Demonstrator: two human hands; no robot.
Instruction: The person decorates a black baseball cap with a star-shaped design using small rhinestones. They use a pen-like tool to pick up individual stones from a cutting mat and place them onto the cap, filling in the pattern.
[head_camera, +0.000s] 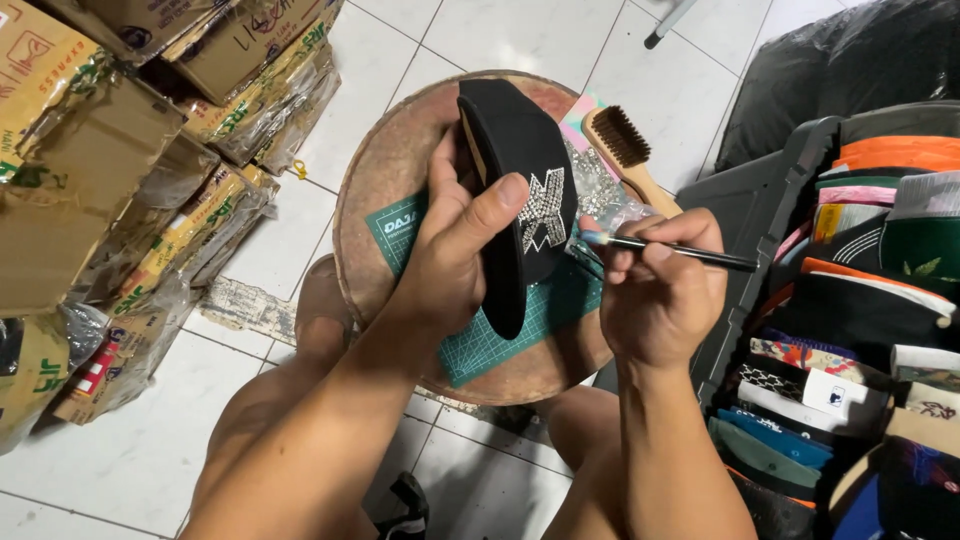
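Forearms nearest. Black cap (520, 190) clamped in left hand (450, 260), thumb beside rhinestone emblem (543, 213). Thin pen tool (680, 250) pinched by right hand (660, 300), tip at emblem's right edge. Cap best kept steady, tip pressed lightly.

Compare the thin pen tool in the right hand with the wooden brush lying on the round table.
The pen tool is thin and black with a pale tip; the wooden brush is thicker, with a tan handle and dark bristles. The pen tool is gripped by the right hand, its tip near the black cap held by the left hand; the brush lies untouched on the table. Both are long-handled hand tools.
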